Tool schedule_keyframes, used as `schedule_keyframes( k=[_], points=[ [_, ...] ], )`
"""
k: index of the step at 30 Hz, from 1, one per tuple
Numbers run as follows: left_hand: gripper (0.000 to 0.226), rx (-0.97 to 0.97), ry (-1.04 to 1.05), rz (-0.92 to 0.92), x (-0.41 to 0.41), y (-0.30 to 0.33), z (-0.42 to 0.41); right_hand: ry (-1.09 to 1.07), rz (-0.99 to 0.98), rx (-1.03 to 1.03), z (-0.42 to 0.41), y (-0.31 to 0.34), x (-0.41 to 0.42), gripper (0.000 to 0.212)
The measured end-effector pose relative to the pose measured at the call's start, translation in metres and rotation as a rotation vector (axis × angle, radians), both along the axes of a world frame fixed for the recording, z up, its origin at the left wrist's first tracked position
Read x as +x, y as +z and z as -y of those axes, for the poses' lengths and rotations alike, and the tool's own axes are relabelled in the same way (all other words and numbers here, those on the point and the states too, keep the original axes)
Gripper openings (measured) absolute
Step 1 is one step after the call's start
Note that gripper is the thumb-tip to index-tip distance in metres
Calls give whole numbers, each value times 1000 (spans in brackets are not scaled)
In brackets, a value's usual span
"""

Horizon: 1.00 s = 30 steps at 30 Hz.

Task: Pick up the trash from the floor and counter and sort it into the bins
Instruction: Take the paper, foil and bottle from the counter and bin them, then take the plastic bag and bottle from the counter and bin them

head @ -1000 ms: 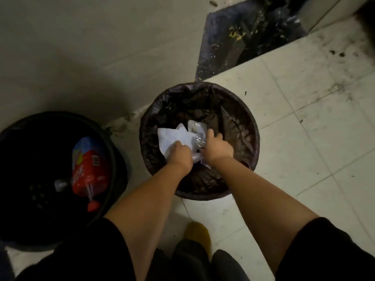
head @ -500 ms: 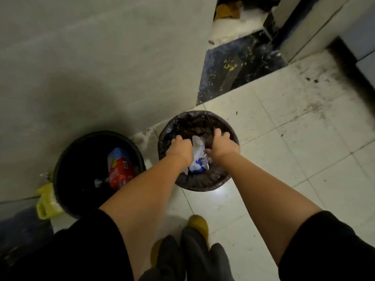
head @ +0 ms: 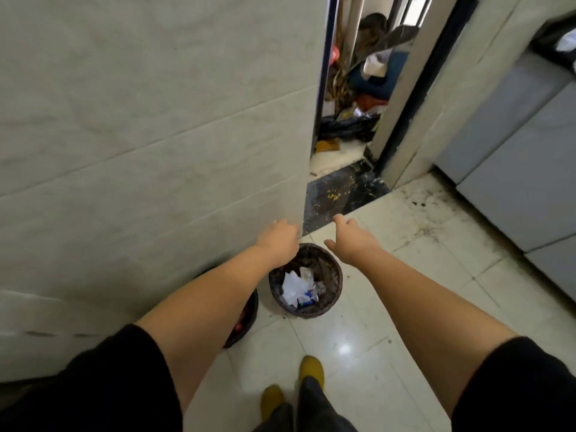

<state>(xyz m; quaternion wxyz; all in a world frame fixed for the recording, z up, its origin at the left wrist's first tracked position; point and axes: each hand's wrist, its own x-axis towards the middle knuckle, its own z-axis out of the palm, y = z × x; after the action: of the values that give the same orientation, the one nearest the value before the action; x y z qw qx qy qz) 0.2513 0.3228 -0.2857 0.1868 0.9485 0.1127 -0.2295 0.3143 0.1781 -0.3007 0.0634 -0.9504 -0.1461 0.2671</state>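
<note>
A small round bin with a dark liner (head: 333,269) stands on the tiled floor by the wall's corner. White crumpled paper (head: 293,286) and shiny wrappers (head: 316,291) lie inside it. My left hand (head: 279,240) hovers above the bin's far left rim, fingers loosely curled, holding nothing. My right hand (head: 352,236) is raised above the bin's far right side, fingers spread and empty. A second black bin (head: 246,319) sits to the left, mostly hidden behind my left forearm, with something red inside.
A tiled wall (head: 156,135) fills the left. Beyond its corner is a dark threshold (head: 339,194) and a doorway crowded with bags and clutter (head: 358,98). Grey cabinets (head: 514,169) run along the right. My yellow shoes (head: 311,371) stand on the pale floor below.
Both hands have let go of the paper and wrappers, which now lie in the lined bin, and have lifted out of it. The view has risen and pulled back.
</note>
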Motion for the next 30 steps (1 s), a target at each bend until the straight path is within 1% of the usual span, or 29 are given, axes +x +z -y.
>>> schedule_keyframes(
  k=[4,8,10,15,19,24,27,30],
  points=[
    [33,-8,-49,50,-10,24,20,30,-29,-21,29,27,-18,54],
    [34,-2,-133,89,-6,39,48,-49,-17,-33,71,51,-30,56],
    [37,-1,-197,114,0,48,69,-131,-5,-19,97,63,-40,54],
    [42,-9,-443,186,3,68,142,-374,28,-20,177,81,-81,53],
    [43,-27,-644,183,-24,70,217,-573,-26,-58,244,79,-143,59],
    [45,0,-913,152,-68,72,310,-829,-24,-46,333,86,-228,59],
    [44,20,-1071,179,-93,85,369,-980,-46,-26,390,93,-273,59],
    [44,5,-1193,199,-110,99,429,-1100,-23,-13,444,99,-306,59]
  ],
)
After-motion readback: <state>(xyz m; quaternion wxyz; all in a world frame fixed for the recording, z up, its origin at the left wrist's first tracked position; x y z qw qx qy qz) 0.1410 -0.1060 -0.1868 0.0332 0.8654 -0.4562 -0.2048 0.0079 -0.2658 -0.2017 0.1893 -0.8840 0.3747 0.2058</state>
